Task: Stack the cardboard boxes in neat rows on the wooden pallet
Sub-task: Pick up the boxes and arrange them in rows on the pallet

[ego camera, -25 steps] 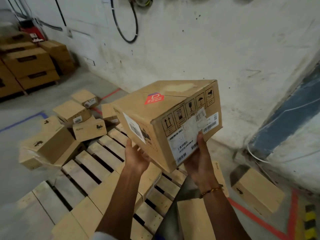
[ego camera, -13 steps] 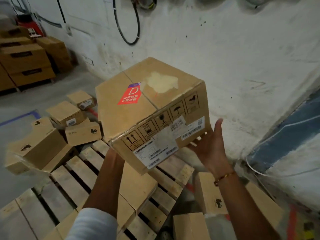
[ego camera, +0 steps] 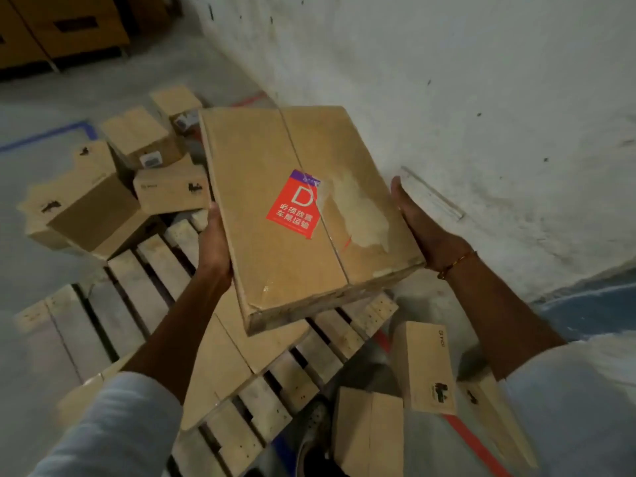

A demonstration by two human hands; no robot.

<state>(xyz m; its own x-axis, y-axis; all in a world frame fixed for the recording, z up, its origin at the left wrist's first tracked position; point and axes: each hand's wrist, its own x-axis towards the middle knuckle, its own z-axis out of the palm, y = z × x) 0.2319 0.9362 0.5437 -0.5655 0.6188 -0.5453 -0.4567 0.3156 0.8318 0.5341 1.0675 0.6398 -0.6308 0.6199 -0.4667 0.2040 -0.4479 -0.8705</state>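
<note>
Held box: a large cardboard box (ego camera: pixel 303 215) is held in the air above the wooden pallet (ego camera: pixel 137 290), top face up and tilted toward the camera.
Label: a red sticker (ego camera: pixel 294 206) with a white letter D is seen on the top face, beside the taped centre seam.
Left hand (ego camera: pixel 215 242): pressed flat against the box's left side, fingers hidden beneath it.
Right hand (ego camera: pixel 418 225): pressed against the box's right side, palm inward; a thin bracelet (ego camera: pixel 456 265) is worn at the wrist.
Pallet: pale slats are seen below the box; a flat box (ego camera: pixel 234 352) lies on them, directly under the held one.
Loose boxes: several small boxes (ego camera: pixel 137 173) are heaped at the pallet's far left corner; others (ego camera: pixel 423 366) lie on the floor at lower right.
Background: a scuffed white wall (ego camera: pixel 447 80) stands behind.
</note>
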